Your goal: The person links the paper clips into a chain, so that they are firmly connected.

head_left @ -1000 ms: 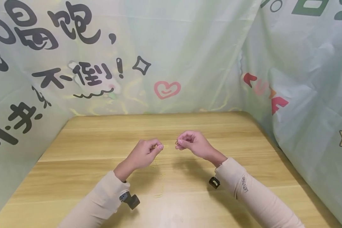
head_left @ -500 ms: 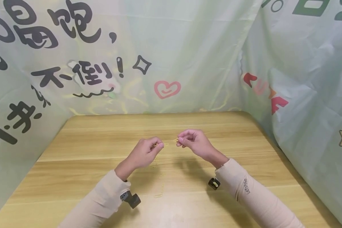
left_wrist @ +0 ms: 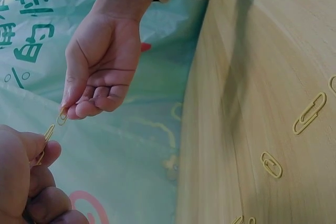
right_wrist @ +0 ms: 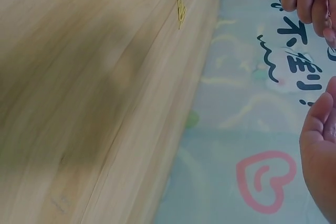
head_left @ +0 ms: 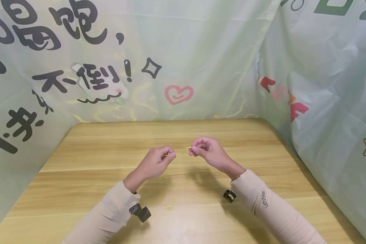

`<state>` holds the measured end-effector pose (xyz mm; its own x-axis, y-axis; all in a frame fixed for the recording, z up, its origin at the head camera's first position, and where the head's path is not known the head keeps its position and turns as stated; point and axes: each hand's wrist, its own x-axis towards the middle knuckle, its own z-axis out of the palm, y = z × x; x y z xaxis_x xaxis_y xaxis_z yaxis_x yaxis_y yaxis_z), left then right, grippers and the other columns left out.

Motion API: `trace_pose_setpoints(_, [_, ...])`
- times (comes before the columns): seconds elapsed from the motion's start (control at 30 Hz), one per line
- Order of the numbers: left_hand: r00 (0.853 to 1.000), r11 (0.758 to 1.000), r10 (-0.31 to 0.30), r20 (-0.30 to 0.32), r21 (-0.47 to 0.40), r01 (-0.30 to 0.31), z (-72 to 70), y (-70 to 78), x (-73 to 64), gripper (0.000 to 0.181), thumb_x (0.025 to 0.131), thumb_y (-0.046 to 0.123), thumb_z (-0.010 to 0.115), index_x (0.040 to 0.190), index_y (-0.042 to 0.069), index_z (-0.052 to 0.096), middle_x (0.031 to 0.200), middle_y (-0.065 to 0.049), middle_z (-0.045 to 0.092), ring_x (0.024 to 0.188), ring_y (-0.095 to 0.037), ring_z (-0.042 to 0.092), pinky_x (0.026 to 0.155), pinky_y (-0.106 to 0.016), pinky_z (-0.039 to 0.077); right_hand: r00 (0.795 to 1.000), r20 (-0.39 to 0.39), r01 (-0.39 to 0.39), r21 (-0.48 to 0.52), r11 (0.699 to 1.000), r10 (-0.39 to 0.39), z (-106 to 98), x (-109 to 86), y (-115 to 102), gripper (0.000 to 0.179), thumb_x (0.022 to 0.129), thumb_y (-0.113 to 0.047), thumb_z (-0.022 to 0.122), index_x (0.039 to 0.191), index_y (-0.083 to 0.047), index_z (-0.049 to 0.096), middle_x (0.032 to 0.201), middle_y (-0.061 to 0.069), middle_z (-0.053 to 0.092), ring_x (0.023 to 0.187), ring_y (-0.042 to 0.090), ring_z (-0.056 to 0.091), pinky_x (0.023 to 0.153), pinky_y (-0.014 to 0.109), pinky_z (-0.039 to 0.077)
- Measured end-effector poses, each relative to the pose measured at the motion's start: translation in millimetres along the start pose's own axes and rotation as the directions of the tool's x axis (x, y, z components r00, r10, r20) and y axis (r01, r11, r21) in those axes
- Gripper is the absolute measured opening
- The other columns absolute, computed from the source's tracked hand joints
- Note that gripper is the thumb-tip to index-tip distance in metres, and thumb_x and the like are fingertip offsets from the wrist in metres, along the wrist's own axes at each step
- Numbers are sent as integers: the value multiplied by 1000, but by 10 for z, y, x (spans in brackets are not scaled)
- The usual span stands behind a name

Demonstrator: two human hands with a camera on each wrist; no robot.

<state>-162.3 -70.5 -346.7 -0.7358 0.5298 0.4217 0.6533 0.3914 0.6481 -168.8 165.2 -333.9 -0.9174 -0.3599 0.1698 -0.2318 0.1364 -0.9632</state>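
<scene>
Both hands are raised over the wooden table, facing each other a short way apart. My left hand (head_left: 155,163) pinches a yellow paper clip (left_wrist: 49,132) between thumb and index finger, and its end sticks out to the right. In my right hand (head_left: 209,154), thumb and fingertips pinch a second yellow paper clip (left_wrist: 62,116), which points toward the left hand. The left wrist view shows the two clips close but apart. Whether more clips hang behind the left fingers is hard to see; the right wrist view cuts off the right fingertips.
Several yellow paper clips lie on the table (head_left: 109,145), among them a long one (left_wrist: 310,113) and a smaller-looking one (left_wrist: 271,165). They form a loose line below the left hand. A printed curtain (head_left: 219,61) hangs along the back and sides.
The right hand has risen slightly, and its clip has turned from hanging down to pointing left. The left hand stays nearly in place, its clip end tipped up a little.
</scene>
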Motion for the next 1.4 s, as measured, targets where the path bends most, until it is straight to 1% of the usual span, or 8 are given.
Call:
trace_pose_setpoints(0.13, [1000, 1000, 0, 5, 1, -1, 3, -5, -3, 15, 99, 11, 55, 88, 7, 63, 55, 11, 36, 46, -1, 26, 46, -22, 29, 1000, 0, 0, -17, 1000, 0, -10, -8, -4, 8, 94, 5, 57, 99, 11, 60, 91, 19, 68, 83, 18, 67, 80, 34, 55])
trace_pose_setpoints(0.33, [1000, 1000, 10, 5, -3, -10, 2, 1, 9, 14, 99, 10, 55, 87, 6, 63, 54, 12, 35, 46, 0, 25, 46, -21, 28, 1000, 19, -5, -11, 1000, 5, -18, -9, -22, 16, 94, 6, 57, 108, 13, 57, 96, 23, 67, 83, 18, 68, 79, 33, 55])
trace_pose_setpoints(0.63, [1000, 1000, -4, 9, 2, 4, -16, 23, 24, 14, 98, 11, 55, 87, 7, 63, 55, 11, 36, 48, -2, 26, 48, -22, 29, 999, 31, 40, -120, 992, -37, -25, 12, -15, 16, 93, 5, 59, 107, 12, 61, 88, 14, 65, 80, 28, 63, 73, 31, 54])
trace_pose_setpoints(0.83, [1000, 1000, -5, 13, -2, 5, -12, 17, 16, 14, 99, 11, 55, 87, 6, 62, 54, 11, 33, 47, -1, 24, 47, -21, 27, 998, 52, -13, -177, 984, 23, -18, 12, -20, 25, 99, 2, 48, 117, 3, 64, 80, 10, 55, 74, 21, 51, 63, 28, 46])
trace_pose_setpoints(1.07, [1000, 1000, -1, 12, -10, 1, -4, 13, 5, 15, 99, 11, 55, 87, 7, 62, 54, 12, 33, 47, -1, 25, 47, -21, 27, 995, -8, -96, -121, 988, 96, -25, 12, 22, 10, 96, 3, 55, 103, 6, 61, 88, 17, 61, 79, 27, 60, 72, 32, 53])
trace_pose_setpoints(1.17, [1000, 1000, -3, 12, -13, 3, -7, 13, -2, 15, 99, 12, 55, 87, 7, 62, 54, 12, 33, 46, -1, 24, 46, -21, 27, 994, 24, -104, -124, 987, 108, -37, 3, 31, 12, 95, 4, 53, 104, 6, 60, 87, 16, 59, 79, 29, 60, 72, 33, 53])
trace_pose_setpoints(1.27, [1000, 1000, -10, 13, -16, 11, -10, 16, -8, 16, 99, 12, 54, 87, 7, 63, 53, 12, 32, 45, -1, 24, 46, -22, 27, 987, 99, -108, -167, 980, 126, -45, -6, 22, 24, 98, 4, 44, 116, 4, 61, 79, 11, 53, 73, 25, 55, 70, 34, 49])
trace_pose_setpoints(1.4, [1000, 1000, -13, 10, -15, 14, -9, 14, -11, 15, 99, 12, 54, 87, 7, 63, 53, 11, 32, 46, 0, 24, 46, -22, 27, 971, 177, -128, -196, 972, 163, -44, -13, -1, 34, 101, 1, 32, 119, 2, 61, 85, 9, 53, 69, 20, 49, 72, 35, 46])
